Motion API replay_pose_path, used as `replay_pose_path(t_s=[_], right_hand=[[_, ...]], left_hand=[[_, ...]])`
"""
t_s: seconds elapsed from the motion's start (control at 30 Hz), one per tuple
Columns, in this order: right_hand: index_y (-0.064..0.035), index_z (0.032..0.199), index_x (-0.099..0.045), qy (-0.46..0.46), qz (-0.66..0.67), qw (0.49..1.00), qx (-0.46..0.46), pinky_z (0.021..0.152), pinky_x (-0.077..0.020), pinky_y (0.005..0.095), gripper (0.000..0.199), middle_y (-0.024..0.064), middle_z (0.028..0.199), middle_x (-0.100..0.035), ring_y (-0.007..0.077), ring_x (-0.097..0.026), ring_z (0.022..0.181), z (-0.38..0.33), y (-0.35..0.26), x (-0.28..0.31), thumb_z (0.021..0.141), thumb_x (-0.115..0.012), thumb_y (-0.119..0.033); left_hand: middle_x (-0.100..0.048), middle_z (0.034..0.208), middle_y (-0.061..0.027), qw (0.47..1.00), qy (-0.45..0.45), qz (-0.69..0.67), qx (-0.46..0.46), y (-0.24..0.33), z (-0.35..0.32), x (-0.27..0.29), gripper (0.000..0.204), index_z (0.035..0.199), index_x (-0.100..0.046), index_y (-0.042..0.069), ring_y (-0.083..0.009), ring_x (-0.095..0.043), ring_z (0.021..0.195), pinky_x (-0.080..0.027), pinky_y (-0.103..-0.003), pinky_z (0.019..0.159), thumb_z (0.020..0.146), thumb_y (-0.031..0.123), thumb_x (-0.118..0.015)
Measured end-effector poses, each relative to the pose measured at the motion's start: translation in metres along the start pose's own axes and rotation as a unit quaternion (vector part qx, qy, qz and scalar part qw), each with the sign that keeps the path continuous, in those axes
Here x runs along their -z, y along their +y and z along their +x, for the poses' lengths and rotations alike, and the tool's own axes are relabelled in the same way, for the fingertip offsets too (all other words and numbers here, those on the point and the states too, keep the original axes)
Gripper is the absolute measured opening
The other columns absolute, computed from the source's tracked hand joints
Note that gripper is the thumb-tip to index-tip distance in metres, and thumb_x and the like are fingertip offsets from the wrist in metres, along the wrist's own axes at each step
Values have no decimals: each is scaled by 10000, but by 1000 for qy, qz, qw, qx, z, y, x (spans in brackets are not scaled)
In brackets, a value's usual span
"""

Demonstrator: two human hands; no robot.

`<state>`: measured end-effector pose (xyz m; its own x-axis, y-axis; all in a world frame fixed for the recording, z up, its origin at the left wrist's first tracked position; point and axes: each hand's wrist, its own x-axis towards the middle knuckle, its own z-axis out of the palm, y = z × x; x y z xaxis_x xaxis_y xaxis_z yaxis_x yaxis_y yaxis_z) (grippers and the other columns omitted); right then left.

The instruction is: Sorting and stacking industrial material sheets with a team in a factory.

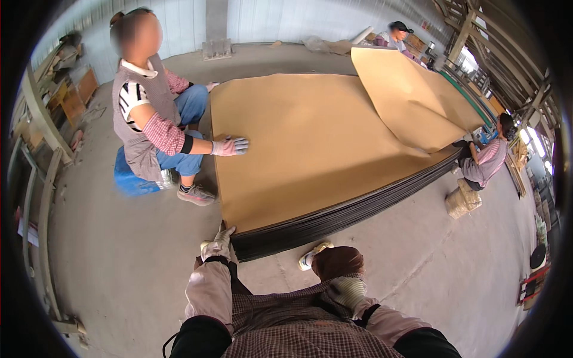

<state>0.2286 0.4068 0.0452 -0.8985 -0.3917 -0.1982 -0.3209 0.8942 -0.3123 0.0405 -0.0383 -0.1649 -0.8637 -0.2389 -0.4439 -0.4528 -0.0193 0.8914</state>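
A large brown sheet [298, 131] lies on top of a low stack of dark sheets [334, 221] in front of me. My left hand [218, 243], in a pale work glove, is closed at the sheet's near left corner, its fingertips on the edge. My right hand [348, 291], in a striped glove, rests on my right thigh beside my checked apron [298, 334]. Its fingers are mostly hidden, and nothing shows in it. Toward the far right, a second brown sheet [400, 89] is lifted and curls over the stack.
At the left a co-worker [140, 101] sits on a blue seat [134, 173], one gloved hand flat on the sheet. A second co-worker [486, 158] sits at right on a wrapped stool [463, 200]; another [395, 37] is at the far end. A metal frame [45, 221] stands far left.
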Motion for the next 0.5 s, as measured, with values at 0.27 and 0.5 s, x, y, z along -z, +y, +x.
replay_pose_path(t_s=[0.27, 0.5], right_hand=[[-81, 880, -658, 33, -3, 999, -6, 691, -517, 475, 284, 143, 826, -677, 345, -659, 759, -3, -3, -2, 852, -611, -359], [-67, 942, -663, 27, -5, 999, -31, 719, -523, 464, 330, 150, 881, -689, 350, -666, 793, -6, 2, 3, 852, -600, -378]], left_hand=[[-589, 1340, -90, 998, -20, -55, -19, -25, 23, -4, 614, 1412, -500, 70, -241, -487, 1271, -323, -361, 1093, 877, 313, -677], [-595, 1333, -94, 998, -3, 0, -66, 5, 8, -33, 567, 1353, -567, 72, -220, -481, 1280, -319, -349, 1103, 863, 318, -710]])
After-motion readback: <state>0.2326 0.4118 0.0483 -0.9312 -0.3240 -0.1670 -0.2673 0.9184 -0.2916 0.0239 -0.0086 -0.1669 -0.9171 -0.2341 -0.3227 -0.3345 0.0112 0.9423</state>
